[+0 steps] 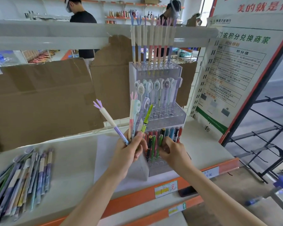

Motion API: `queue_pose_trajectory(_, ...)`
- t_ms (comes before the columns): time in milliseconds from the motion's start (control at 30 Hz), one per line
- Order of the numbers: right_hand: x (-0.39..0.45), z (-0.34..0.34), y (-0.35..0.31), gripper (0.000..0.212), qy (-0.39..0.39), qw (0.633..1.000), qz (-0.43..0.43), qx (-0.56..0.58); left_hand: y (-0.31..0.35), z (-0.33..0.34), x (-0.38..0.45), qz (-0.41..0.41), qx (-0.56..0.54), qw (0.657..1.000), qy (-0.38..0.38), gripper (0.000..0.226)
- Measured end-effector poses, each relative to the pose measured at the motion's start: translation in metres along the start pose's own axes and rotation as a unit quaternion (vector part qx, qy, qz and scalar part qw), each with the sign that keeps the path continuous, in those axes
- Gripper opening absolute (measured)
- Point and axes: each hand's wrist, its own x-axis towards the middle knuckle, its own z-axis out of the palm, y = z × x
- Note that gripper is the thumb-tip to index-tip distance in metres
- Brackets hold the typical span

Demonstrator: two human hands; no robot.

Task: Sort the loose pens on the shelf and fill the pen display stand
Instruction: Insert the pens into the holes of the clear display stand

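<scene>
Head view looks down at both forearms reaching forward over the white shelf [203, 144] toward the clear tiered pen display stand [180, 115]. Left hand [129, 150] is raised in front of the stand's lower left corner, fingers curled round a fan of pens: a purple pen with a cream cap [111, 121] leaning out to the left, a pink-and-white pen [131, 121] standing nearly upright, and a lime green pen [146, 118] tilted to the right, its tip crossing in front of the middle tier. Right hand [173, 150] sits lower, at the bottom tier, fingers bent and pinching a green pen [160, 141] among the dark, red and green pens standing in the front holes; whether that pen is fully seated cannot be told.

Top tier holds a row of tall pastel pens [151, 46] that rise past the upper shelf board [55, 33]. Middle tier carries round-topped pens [157, 88] at the back, with open holes in front. Bottom tier also shows open holes near its front edge.

Loose pens [21, 181] lie in a blurred heap at the shelf's left end, well apart from the stand, with bare shelf between. Cardboard [39, 98] lines the back. Shelf's orange front edge [153, 190] runs just beneath the forearms. A black wire rack [268, 136] stands to the right, beyond the shelf end.
</scene>
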Motion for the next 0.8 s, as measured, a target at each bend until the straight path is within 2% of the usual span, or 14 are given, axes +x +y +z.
queue_pose_trajectory(167, 0.003, -0.002, -0.001, 0.013, -0.031, 0.999, 0.022, 0.024, -0.001, 0.002, 0.0, -0.001, -0.025, 1.0, 0.002, 0.032)
queue_pose_trajectory(333, 0.004, -0.003, -0.003, 0.008, -0.051, 0.999, 0.0, 0.012, -0.005, 0.003, 0.002, -0.003, -0.043, 0.999, 0.0, 0.024)
queue_pose_trajectory(533, -0.001, 0.0, 0.007, 0.013, -0.019, 1.0, 0.012, 0.02, -0.003, -0.001, 0.0, 0.001, -0.039, 0.999, -0.006, 0.025)
queue_pose_trajectory(633, -0.001, -0.004, 0.005, 0.005, -0.002, 1.0, 0.007, 0.022, -0.001, -0.001, -0.001, -0.003, -0.025, 1.0, -0.002, 0.027)
queue_pose_trajectory(733, -0.001, -0.016, -0.005, 0.018, 0.031, 0.995, -0.013, 0.093, 0.0, 0.002, -0.001, -0.011, -0.013, 1.0, 0.005, 0.026)
queue_pose_trajectory(800, 0.0, -0.025, -0.02, 0.012, 0.036, 0.985, -0.035, 0.168, -0.001, 0.005, -0.001, -0.016, -0.012, 1.0, 0.009, 0.024)
